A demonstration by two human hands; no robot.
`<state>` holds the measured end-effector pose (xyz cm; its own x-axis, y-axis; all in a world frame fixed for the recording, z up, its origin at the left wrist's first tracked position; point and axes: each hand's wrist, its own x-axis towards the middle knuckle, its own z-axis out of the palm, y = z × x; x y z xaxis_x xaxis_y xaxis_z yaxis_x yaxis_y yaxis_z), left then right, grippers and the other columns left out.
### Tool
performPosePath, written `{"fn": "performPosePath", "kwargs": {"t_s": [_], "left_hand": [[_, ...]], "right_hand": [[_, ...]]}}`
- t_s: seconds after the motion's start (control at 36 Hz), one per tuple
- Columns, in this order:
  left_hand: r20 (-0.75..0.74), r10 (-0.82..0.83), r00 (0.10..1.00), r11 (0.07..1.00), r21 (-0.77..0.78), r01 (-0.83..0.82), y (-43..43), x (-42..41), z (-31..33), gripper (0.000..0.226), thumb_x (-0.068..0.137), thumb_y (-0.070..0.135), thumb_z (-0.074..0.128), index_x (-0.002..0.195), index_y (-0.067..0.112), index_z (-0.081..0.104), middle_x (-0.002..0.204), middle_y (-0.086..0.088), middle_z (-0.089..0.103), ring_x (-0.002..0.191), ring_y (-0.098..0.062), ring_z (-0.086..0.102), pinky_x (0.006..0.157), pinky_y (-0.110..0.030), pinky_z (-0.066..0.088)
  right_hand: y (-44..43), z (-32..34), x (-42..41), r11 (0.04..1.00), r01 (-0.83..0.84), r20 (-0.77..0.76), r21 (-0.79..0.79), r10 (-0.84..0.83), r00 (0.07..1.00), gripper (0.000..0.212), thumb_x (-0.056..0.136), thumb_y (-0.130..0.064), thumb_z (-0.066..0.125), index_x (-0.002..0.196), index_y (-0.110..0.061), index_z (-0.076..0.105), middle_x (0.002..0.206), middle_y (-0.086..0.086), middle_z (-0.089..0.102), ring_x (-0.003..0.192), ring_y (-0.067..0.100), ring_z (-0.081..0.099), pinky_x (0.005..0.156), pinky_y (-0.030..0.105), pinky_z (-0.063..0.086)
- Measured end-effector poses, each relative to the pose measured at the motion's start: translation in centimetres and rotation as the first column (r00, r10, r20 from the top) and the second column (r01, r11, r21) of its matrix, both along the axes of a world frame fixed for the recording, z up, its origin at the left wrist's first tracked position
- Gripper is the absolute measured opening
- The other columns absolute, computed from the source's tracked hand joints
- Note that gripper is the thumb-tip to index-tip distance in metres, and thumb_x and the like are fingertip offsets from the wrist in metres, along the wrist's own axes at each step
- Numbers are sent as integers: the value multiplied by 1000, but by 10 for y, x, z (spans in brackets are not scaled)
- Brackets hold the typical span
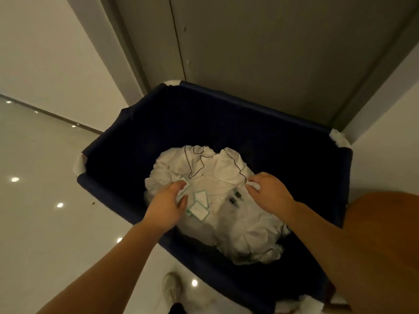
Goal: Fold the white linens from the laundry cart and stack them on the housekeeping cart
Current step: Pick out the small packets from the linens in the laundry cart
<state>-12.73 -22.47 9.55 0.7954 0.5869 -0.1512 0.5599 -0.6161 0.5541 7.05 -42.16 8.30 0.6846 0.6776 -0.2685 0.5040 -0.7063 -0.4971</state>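
A crumpled heap of white linens (217, 200) with thin black piping and small green-edged labels lies inside the dark blue laundry cart (140, 123). My left hand (167, 200) reaches into the cart, its fingers curled round a fold at the heap's left side next to the labels. My right hand (269, 189) is on the heap's right side, its fingertips pinching a bit of white cloth by the piping. Both forearms stretch down from the bottom of the frame. The housekeeping cart is out of view.
The cart stands against a grey door (272, 53) between white walls. Glossy white floor (45, 177) with light reflections lies to the left. A shoe (172, 288) shows at the bottom by the cart's near rim. An orange-brown shape (385, 234) fills the right edge.
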Motion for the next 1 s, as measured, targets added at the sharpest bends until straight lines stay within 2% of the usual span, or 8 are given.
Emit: {"fn": "performPosePath", "kwargs": {"t_s": [0.17, 0.31, 0.42, 0.47, 0.56, 0.67, 0.83, 1.0], "left_hand": [[25, -208, 978, 977, -50, 209, 73, 23, -30, 42, 95, 17, 57, 135, 9, 51, 129, -7, 56, 118, -23, 53, 100, -23, 34], [35, -319, 947, 942, -93, 321, 126, 29, -44, 41, 94, 15, 58, 134, 8, 51, 126, -9, 56, 117, -24, 53, 102, -29, 39], [27, -377, 926, 919, -115, 378, 156, 39, -57, 41, 93, 13, 58, 134, 7, 51, 125, -11, 57, 117, -25, 53, 102, -30, 39], [15, -406, 914, 907, -119, 405, 165, 47, -65, 42, 93, 12, 59, 134, 6, 51, 125, -12, 57, 117, -26, 54, 102, -31, 40], [-8, -442, 897, 890, -132, 437, 171, 59, -79, 42, 93, 13, 59, 134, 7, 51, 126, -12, 57, 117, -25, 54, 102, -32, 42], [-40, -469, 882, 877, -133, 461, 174, 77, -101, 41, 92, 11, 60, 131, 4, 54, 124, -14, 59, 114, -28, 56, 99, -32, 44], [-124, -428, 895, 900, -148, 410, 188, 92, -136, 40, 92, 11, 58, 131, 3, 54, 125, -15, 58, 115, -29, 55, 99, -29, 40], [-234, -392, 890, 919, -153, 364, 218, 100, -179, 38, 92, 13, 58, 130, 6, 55, 124, -13, 58, 115, -30, 55, 101, -40, 44]], "right_hand": [[32, -17, -15, 974, 216, 40, -65, -214, 976, 43, 90, -47, 50, 122, -20, 62, 122, 5, 58, 111, 28, 56, 96, 46, 46], [62, -18, -40, 948, 287, 67, -141, -280, 958, 41, 94, -39, 53, 126, -15, 60, 126, 8, 59, 117, 26, 54, 101, 40, 43], [73, -20, -50, 922, 357, 43, -146, -355, 934, 41, 96, -34, 52, 131, -12, 56, 133, 7, 54, 120, 21, 51, 103, 29, 40], [75, -26, -51, 913, 372, 34, -166, -372, 928, 42, 97, -35, 51, 132, -13, 55, 133, 7, 54, 120, 21, 51, 104, 29, 39], [76, -41, -50, 898, 386, 23, -211, -390, 921, 42, 97, -37, 50, 132, -15, 54, 133, 7, 54, 118, 22, 53, 101, 33, 43], [80, -69, -42, 891, 374, -21, -258, -392, 920, 42, 97, -36, 48, 133, -15, 53, 133, 6, 52, 119, 23, 51, 99, 30, 43], [98, -120, -18, 904, 287, -83, -318, -328, 941, 42, 98, -36, 46, 134, -14, 52, 132, 9, 53, 118, 26, 51, 99, 31, 41], [135, -168, 1, 913, 229, -156, -339, -295, 943, 42, 97, -35, 48, 133, -14, 53, 130, 10, 54, 116, 26, 52, 97, 32, 43]]}}
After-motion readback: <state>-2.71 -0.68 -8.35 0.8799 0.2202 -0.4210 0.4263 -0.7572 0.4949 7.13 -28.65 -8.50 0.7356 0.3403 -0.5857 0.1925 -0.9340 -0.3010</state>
